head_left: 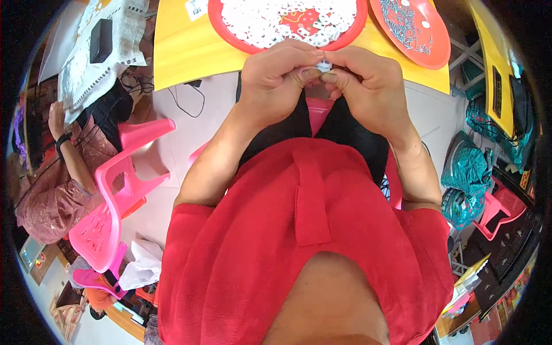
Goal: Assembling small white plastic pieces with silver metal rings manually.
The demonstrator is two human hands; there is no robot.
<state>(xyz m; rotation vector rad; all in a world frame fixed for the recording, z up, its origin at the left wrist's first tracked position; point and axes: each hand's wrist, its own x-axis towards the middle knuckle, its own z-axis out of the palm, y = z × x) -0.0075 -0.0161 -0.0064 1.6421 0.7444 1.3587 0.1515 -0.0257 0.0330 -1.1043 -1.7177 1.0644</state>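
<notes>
My left hand (273, 80) and my right hand (371, 80) meet just in front of the table's near edge. Between their thumbs and fingertips they pinch a small white piece (325, 66), mostly covered by the fingers, so its exact kind does not show. Just beyond my hands lies a round red tray (230, 35), spread with many small white plastic-looking pieces (253, 17). To its right, an orange-red oval tray (435, 49) carries a heap of thin dark grey pieces (402, 29), perhaps screws or pins, with a few white discs among them.
Both trays rest on a yellow table (184, 46). At the left, another person's arm (75, 161) reaches toward a cloth-covered table (123, 49) bearing a black box (102, 40). A pink plastic chair (109, 213) stands there. Teal bags (468, 164) sit at the right.
</notes>
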